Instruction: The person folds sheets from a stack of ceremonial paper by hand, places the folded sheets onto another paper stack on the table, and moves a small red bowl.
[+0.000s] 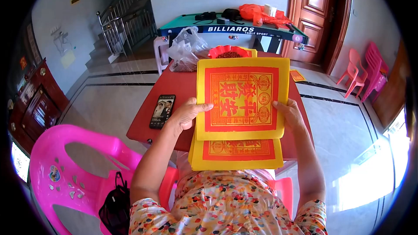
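Between my two hands is a yellow joss paper sheet (241,135) with a red printed square and characters; whether it is one sheet or several I cannot tell. My left hand (190,112) pinches its left edge, thumb on the front. At the right edge my right hand (288,112) grips it the same way, its fingers hidden behind. Below, a stack of similar joss paper (237,164) shows its lower part at the near edge of the red table (152,86). A smartphone (162,111) with a lit screen lies left of my left hand.
Behind the paper are a red scalloped dish (230,51) of small brown bits and a clear plastic bag (188,45). A pink chair (82,169) with a black bag (116,206) stands at my left. A billiard table (183,22) is farther back.
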### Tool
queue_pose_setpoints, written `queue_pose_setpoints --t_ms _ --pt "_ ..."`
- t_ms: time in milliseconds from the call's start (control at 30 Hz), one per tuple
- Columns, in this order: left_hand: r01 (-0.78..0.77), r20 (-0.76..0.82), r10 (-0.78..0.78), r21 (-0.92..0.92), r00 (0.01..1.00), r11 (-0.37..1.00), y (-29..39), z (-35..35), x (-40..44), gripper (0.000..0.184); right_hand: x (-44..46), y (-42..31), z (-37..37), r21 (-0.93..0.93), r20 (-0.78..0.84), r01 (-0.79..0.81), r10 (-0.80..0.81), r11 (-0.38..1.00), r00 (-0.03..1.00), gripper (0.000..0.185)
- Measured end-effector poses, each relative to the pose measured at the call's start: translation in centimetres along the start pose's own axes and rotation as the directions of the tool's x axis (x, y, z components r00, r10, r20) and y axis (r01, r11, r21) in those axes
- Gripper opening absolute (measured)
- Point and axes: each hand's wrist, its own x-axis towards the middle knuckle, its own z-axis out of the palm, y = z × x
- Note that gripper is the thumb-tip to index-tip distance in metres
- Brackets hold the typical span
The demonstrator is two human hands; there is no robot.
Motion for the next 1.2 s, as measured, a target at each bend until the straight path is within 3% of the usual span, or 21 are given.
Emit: queue_pose_setpoints --t_ms 133,267,333,367,433,467,567,633,700,833,900,1067,1200 --pt "0.057 0.077 -0.051 -0.08 0.996 0.995 -0.7 -0.9 0.1 0.031 -0.4 0.0 -0.4 0.112 0.02 -0.078 0.076 0.991 0.997 0.018" --pt "0.035 0.057 -0.029 -0.103 0.998 0.994 -1.3 -1.3 0.5 0.031 -0.3 0.2 -1.3 0.071 0.047 -0.095 0.092 0.993 0.995 0.029" --pt "0.033 0.055 -0.026 -0.116 0.998 0.993 -1.3 -1.3 0.5 0.03 -0.4 -0.1 -1.7 0.26 0.074 -0.179 0.165 0.949 0.983 0.054" --pt "0.02 0.045 -0.013 -0.161 0.999 0.987 -1.4 -1.4 0.4 0.031 -0.3 -0.1 -2.1 0.263 0.072 -0.176 0.163 0.948 0.984 0.054" --pt "0.003 0.036 0.004 -0.204 0.999 0.979 -1.2 -1.2 0.6 0.031 0.2 -0.7 -1.7 0.602 0.235 -0.157 0.015 0.782 0.972 0.076" --pt "-0.023 0.015 0.028 -0.269 0.999 0.963 -1.1 -0.8 0.6 0.032 -0.2 -1.0 -1.4 0.618 0.159 -0.133 0.042 0.775 0.986 0.084" --pt "-0.087 -0.05 0.073 -0.392 0.996 0.916 -0.4 1.3 1.3 0.034 -0.3 0.5 -0.6 0.504 0.253 -0.092 -0.045 0.859 0.967 0.081" --pt "-0.152 -0.145 0.094 -0.465 0.985 0.872 0.5 3.8 1.8 0.035 -1.0 0.8 2.8 0.349 0.097 -0.055 0.022 0.936 0.995 0.081" --pt "-0.196 -0.208 0.106 -0.478 0.972 0.856 0.5 5.5 3.3 0.028 -2.0 0.2 6.3 0.245 0.094 -0.062 0.04 0.967 0.995 0.07" --pt "-0.24 -0.244 0.148 -0.406 0.958 0.882 0.3 8.8 4.8 0.027 -1.3 -0.8 8.5 0.277 0.117 -0.014 -0.019 0.961 0.993 0.049" --pt "-0.28 -0.243 0.188 -0.43 0.952 0.859 -0.2 10.4 5.3 0.028 -0.3 -0.9 8.8 0.417 -0.089 0.075 -0.041 0.906 0.995 0.042" --pt "-0.26 -0.179 0.193 -0.528 0.965 0.809 -1.9 12.9 8.1 0.031 2.4 0.3 6.4 0.386 -0.395 0.179 -0.013 0.905 0.919 0.027" --pt "-0.24 -0.13 0.203 -0.458 0.971 0.856 -1.4 14.0 11.1 0.028 6.3 -0.6 2.3 0.405 -0.324 0.124 0.015 0.906 0.946 0.028"
